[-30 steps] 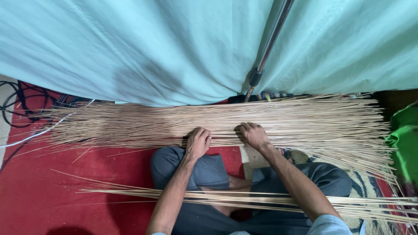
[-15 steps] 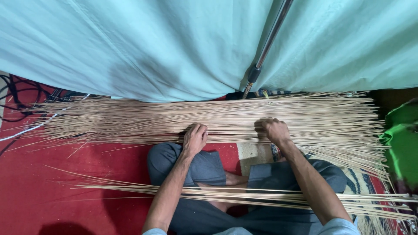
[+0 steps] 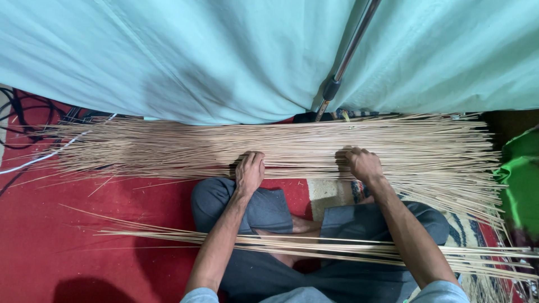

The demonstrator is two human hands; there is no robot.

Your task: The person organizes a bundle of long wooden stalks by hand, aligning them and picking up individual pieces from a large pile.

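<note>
On the far left, cables lie on the red mat. A wide layer of thin pale sticks stretches across the floor under a teal cloth. The left hand rests palm-down on the sticks' near edge, fingers curled loosely over them. A metal pole slants down behind. The right hand presses on the same layer, fingers bent into the sticks. A second bundle lies across the lap, below both hands. Green cloth sits at the right.
</note>
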